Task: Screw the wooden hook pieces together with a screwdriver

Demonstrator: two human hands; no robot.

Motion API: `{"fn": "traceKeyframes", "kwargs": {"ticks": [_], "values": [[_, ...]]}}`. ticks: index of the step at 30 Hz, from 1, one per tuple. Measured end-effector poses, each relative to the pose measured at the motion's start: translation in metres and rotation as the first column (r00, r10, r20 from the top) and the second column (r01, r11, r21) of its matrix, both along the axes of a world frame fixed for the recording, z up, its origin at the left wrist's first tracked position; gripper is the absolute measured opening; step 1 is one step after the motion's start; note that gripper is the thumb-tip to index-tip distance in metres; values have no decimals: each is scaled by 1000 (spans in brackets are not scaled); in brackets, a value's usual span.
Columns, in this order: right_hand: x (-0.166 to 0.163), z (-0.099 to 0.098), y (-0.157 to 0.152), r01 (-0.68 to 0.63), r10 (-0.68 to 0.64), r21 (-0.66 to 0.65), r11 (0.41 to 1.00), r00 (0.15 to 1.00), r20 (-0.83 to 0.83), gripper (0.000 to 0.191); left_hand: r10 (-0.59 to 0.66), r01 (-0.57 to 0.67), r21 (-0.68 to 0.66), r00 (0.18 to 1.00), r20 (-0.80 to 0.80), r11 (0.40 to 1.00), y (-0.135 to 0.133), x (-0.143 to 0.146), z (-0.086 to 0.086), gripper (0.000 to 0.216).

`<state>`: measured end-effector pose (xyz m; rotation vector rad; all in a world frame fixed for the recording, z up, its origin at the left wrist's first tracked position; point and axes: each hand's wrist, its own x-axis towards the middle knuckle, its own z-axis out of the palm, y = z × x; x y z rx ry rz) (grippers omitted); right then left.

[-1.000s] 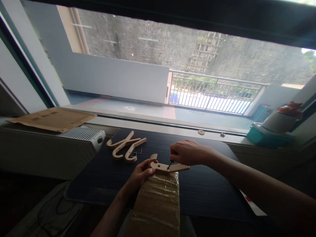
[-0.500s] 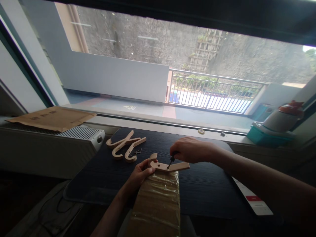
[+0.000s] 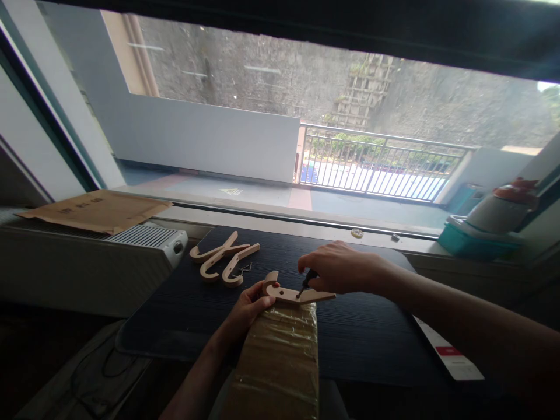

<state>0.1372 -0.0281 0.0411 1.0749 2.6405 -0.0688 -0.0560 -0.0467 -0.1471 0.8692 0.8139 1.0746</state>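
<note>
My left hand pinches the curled end of a pale wooden hook, which lies across the end of a tape-wrapped cardboard piece. A dark hole shows in the hook near my fingers. My right hand is closed round the dark handle of a screwdriver. The screwdriver leans, with its tip at a second spot on the hook, near the bend; whether a screw sits under the tip is too small to tell. Further left, several similar wooden hooks lie beside a few small screws.
Everything rests on or over a dark table by a window. A white card with a red band lies at its right edge. A radiator bears a brown envelope. A tape roll and a teal box are on the sill.
My right hand has turned about the screwdriver and shifted slightly, its handle now leaning more to the right. The left hand and the hook have stayed in place.
</note>
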Motion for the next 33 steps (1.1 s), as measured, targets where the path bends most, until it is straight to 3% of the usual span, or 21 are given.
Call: {"fn": "traceKeyframes", "kwargs": {"ticks": [4,8,14,17,24,28,33], "values": [[-4,3,-4,-92,91,13,996,996,15,24,15,-15,7,1000,-11,1000,1,0,-2,44],[1,-1,4,-99,99,-18,995,995,-34,23,39,-39,1,999,-24,999,1,2,-3,44],[14,-11,17,24,-40,-112,993,989,-139,24,24,-23,6,1000,-3,1000,0,2,-2,42],[13,-13,16,87,-98,-87,992,987,-129,28,14,-14,15,1000,8,1000,0,2,-2,40],[0,-2,2,-51,52,66,997,999,-11,19,-41,41,12,999,15,999,0,-3,-2,38],[-5,0,2,-153,154,37,988,988,-20,19,-38,38,-4,999,15,999,1,-3,-4,39],[-1,-6,8,-123,123,-1,992,991,-56,20,-34,34,-14,999,34,999,2,-3,-5,39]]}}
